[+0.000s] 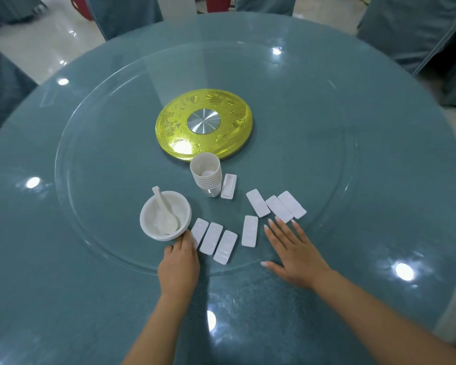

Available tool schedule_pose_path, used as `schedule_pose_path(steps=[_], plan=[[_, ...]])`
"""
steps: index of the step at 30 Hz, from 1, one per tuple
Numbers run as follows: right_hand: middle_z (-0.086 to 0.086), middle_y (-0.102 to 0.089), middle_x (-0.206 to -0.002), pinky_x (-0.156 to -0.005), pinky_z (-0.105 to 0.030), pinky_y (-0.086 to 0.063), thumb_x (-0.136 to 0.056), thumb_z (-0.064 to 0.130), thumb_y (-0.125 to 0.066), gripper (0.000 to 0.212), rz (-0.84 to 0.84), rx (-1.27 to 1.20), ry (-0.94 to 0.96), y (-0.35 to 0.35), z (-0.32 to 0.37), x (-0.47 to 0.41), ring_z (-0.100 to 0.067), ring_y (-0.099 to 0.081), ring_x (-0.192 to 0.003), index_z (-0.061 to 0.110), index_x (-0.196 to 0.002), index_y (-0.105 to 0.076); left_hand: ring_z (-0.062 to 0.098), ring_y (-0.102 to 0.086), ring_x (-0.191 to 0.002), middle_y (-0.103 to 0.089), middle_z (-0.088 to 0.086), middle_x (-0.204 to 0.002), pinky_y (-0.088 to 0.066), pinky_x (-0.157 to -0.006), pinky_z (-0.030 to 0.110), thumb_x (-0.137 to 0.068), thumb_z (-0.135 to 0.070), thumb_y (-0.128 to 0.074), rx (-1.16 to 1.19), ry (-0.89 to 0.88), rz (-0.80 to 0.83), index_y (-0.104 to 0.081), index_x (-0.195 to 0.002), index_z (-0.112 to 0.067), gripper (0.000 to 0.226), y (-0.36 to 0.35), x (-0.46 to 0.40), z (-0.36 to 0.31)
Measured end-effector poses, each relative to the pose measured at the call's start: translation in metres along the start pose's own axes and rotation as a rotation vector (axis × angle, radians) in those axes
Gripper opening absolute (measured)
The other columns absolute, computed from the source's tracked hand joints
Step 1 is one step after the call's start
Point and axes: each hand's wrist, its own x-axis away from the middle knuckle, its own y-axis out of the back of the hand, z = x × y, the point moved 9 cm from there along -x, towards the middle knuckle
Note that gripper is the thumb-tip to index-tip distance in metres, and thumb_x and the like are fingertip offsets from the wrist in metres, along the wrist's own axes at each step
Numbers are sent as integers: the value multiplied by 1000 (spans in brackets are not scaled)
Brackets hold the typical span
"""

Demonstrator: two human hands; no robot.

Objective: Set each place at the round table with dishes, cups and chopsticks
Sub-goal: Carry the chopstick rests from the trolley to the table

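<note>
Reaching forward over the round teal glass-topped bench (63, 272), we had our left hand (179, 264) at the near rim of the small white ceramic bowl (165, 216), the fingers curled toward it; whether they truly gripped the rim or only touched it we could not tell from this angle. A white ceramic soup spoon (165, 212) lay inside the bowl. Our right hand (295, 252) rested flat on the glass with its fingers straight and spread, holding nothing, the tips just beside the nearest of the white rectangular chopstick rests (249, 231).

Everything for the setting was gathered on the clear glass turntable (95, 143) in front of us: three rests side by side next to the bowl, one alone, three more to the right, and another rest leaning against the stack of white cups (206, 177), which stood nested near the gold and silver hub (204, 121). We judged the job barely begun. No place around the edge of the bench had been laid, the cups remained stacked, only one bowl was out, and no chopsticks or plates showed at all. The grey-blue covered chairs (124, 11) waited around the far side. Distributing bowl, cup and rest to each seat was all left to do.
</note>
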Motion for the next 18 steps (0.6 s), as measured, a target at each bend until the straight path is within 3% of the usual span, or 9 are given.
schedule_pose_path(steps=[5,10,11,14,18], plan=[[-10,-35,-152,-111,-46,-16,-93,68,-19,82,27,3,-29,1,5,-1,-20,-19,-144,7,-144,-39,29,-52,-101,-60,3,-122,-48,-69,39,-99,-26,-43,14,-6,4,-41,-143,-17,45,-1,-1,2],[-10,-42,-148,-111,-44,-15,-93,69,-16,82,70,16,-51,2,10,1,-22,-28,-142,8,-141,-44,27,-53,-101,-60,1,-121,-46,-69,37,-98,-29,-44,-5,2,0,-41,-142,-18,46,6,2,7],[-11,-37,-151,-112,-43,-10,-93,70,-13,84,72,16,-53,4,11,1,-22,-22,-143,9,-144,-40,28,-54,-97,-62,2,-116,-46,-66,37,-96,-27,-47,-4,-2,-10,-44,-140,-16,45,9,4,7],[-5,5,-159,-114,-38,15,-78,78,11,99,76,-21,-14,8,22,4,-19,18,-143,15,-153,-3,32,-60,-69,-68,7,-84,-43,-50,34,-79,-16,-72,-42,-101,-88,-64,-117,-7,39,17,11,4],[-2,3,-162,-115,-36,16,-65,78,25,109,61,-60,-51,25,38,9,-17,15,-147,20,-154,2,31,-60,-60,-69,6,-76,-43,-46,31,-70,-15,-80,-76,-171,-193,-69,-102,-7,34,30,22,5]])
